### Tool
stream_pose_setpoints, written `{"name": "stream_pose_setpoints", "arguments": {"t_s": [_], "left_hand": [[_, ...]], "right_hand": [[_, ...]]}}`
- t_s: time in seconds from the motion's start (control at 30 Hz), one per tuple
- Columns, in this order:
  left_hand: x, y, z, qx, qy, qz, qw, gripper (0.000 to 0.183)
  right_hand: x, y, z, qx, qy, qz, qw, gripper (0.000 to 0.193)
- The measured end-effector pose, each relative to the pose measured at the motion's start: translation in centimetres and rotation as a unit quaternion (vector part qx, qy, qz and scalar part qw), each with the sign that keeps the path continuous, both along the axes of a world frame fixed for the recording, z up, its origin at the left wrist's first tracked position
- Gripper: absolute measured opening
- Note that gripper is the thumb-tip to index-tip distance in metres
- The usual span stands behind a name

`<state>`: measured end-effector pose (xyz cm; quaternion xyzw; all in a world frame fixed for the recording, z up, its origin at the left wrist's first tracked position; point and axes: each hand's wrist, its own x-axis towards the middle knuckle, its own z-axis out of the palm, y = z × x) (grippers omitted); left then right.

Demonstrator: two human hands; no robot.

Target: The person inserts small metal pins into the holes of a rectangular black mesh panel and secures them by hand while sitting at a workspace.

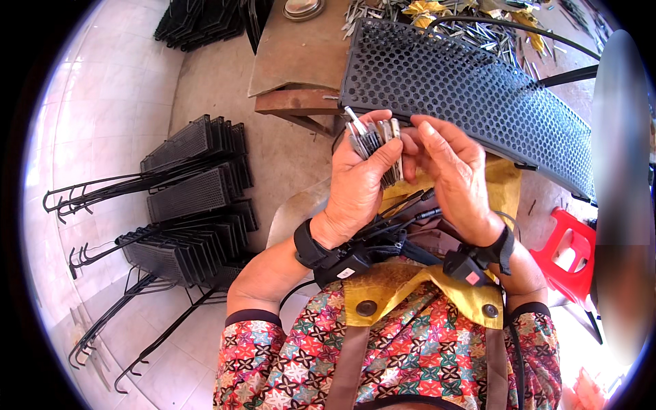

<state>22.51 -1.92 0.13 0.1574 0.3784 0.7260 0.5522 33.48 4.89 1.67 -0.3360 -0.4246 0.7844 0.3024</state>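
Note:
My left hand [360, 179] grips a bundle of thin metal strips [378, 145] in front of my chest, with the thumb pressed across them. The strips stand nearly side by side, and one pale strip sticks out above the others at the left. Beside the bundle is my right hand [456, 174], its thumb raised and its fingers loosely bent. The fingertips of that hand reach the bundle's right side; no separate piece shows in them. Just beyond both hands a black perforated metal panel [465, 102] lies slanting down to the right.
Many loose metal strips [492, 44] and yellow scraps lie behind the panel. A wooden bench [301, 51] carries a round tin [303, 8]. Black perforated racks with hooked rods [198, 198] stand at left. A red plastic stool [566, 256] is at right, near a blurred upright shape.

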Motion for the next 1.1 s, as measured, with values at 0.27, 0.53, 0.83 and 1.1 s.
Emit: {"name": "stream_pose_setpoints", "arguments": {"t_s": [0.27, 0.53, 0.83, 1.1], "left_hand": [[-0.9, 0.2, 0.4, -0.035, 0.063, -0.118, 0.99, 0.035], [-0.2, 0.6, 2.2, -0.122, 0.004, -0.134, 0.983, 0.02], [-0.8, 1.4, 1.5, -0.139, 0.211, -0.153, 0.956, 0.018], [-0.9, 1.1, 0.6, -0.115, -0.063, -0.092, 0.987, 0.019]], "right_hand": [[0.9, 2.1, 2.0, 0.002, -0.007, 0.092, 0.996, 0.017], [2.1, 2.9, 2.3, 0.053, -0.08, 0.09, 0.991, 0.013], [3.1, 4.1, 1.6, 0.104, -0.136, 0.086, 0.981, 0.008], [2.2, 9.2, 3.6, 0.231, -0.085, -0.083, 0.966, 0.009]]}}
